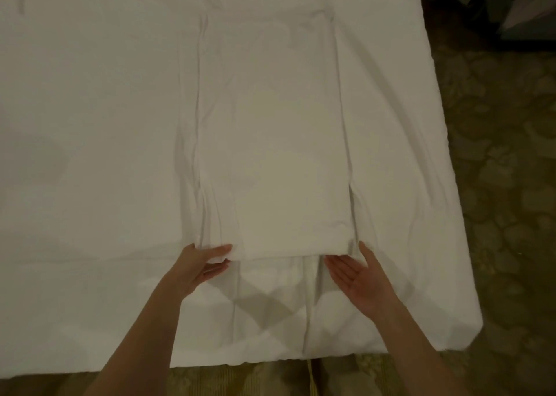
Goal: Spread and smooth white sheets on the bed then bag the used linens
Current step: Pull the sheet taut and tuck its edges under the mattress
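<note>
Your left hand point(201, 265) pinches the near-left corner of the folded sheet point(279, 142), which lies near the bed's point(75, 124) near edge. Your right hand point(356, 278) lies flat, palm up, fingers straight, touching its near-right corner.

Single head-worn view, looking steeply down and forward from the near edge of the bed point(90, 124), close above it.
</note>
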`<action>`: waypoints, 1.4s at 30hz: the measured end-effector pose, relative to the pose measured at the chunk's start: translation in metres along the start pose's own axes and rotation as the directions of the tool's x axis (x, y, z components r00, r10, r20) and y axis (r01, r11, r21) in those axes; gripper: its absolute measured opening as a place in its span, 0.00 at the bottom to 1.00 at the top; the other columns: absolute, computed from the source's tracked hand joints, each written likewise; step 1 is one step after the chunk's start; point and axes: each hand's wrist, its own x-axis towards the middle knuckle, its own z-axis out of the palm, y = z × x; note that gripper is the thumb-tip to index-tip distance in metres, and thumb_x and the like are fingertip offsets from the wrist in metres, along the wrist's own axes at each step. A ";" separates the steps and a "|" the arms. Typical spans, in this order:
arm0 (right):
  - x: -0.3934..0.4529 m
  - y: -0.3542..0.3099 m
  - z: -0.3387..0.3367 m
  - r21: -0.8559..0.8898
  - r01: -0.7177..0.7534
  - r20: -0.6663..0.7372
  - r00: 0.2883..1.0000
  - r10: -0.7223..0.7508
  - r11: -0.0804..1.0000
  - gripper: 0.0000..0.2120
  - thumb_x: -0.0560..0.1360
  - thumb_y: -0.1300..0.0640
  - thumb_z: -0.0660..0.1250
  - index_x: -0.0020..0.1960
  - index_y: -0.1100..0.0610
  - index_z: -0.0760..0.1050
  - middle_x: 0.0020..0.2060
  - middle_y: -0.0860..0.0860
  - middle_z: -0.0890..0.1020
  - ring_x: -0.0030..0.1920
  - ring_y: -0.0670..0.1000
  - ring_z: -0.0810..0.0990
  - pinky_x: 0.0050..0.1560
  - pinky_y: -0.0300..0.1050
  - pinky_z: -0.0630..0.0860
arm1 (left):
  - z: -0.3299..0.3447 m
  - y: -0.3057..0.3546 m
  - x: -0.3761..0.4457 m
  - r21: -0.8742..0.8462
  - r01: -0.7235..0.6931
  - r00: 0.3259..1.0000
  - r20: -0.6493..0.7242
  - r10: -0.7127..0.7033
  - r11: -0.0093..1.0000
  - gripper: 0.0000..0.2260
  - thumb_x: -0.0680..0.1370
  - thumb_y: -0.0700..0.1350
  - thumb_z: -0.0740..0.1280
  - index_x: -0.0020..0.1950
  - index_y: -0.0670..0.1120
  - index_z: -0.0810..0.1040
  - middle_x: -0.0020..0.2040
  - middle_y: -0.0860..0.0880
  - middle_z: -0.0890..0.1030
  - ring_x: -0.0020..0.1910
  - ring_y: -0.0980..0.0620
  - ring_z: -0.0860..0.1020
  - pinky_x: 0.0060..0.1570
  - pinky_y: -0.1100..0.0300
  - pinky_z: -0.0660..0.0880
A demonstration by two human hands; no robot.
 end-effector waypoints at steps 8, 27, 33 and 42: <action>0.008 0.013 0.024 -0.042 0.016 -0.049 0.999 -0.018 0.999 0.18 0.74 0.49 0.69 0.54 0.63 0.77 0.41 0.56 0.85 0.42 0.53 0.84 0.37 0.41 0.82 | 0.000 -0.010 -0.008 -0.100 -0.141 0.989 -0.068 0.134 0.985 0.08 0.72 0.34 0.73 0.50 0.37 0.80 0.47 0.43 0.85 0.46 0.50 0.84 0.42 0.61 0.81; 0.009 0.036 0.039 0.334 0.246 -0.166 0.966 -0.200 0.910 0.06 0.79 0.58 0.65 0.52 0.60 0.76 0.43 0.54 0.84 0.40 0.49 0.85 0.33 0.40 0.81 | -0.012 0.002 0.011 -0.270 -0.100 0.987 -0.146 0.062 0.958 0.19 0.67 0.44 0.76 0.56 0.41 0.80 0.53 0.42 0.83 0.51 0.47 0.83 0.49 0.52 0.80; 0.019 0.032 0.010 -0.254 0.447 -0.495 0.702 -0.512 0.858 0.10 0.74 0.55 0.72 0.49 0.62 0.80 0.43 0.56 0.83 0.41 0.50 0.81 0.48 0.45 0.80 | -0.007 0.046 0.015 0.051 -0.130 0.975 -0.176 0.137 0.990 0.28 0.69 0.51 0.76 0.63 0.39 0.76 0.56 0.44 0.81 0.55 0.42 0.79 0.61 0.44 0.74; 0.061 -0.070 0.113 -0.679 0.596 0.001 0.585 -0.811 0.429 0.16 0.74 0.52 0.71 0.35 0.61 0.74 0.29 0.50 0.72 0.34 0.48 0.69 0.39 0.43 0.68 | 0.019 0.109 0.046 0.212 -0.211 0.950 -0.188 0.251 0.954 0.18 0.70 0.50 0.76 0.54 0.43 0.77 0.54 0.43 0.81 0.55 0.43 0.79 0.62 0.48 0.74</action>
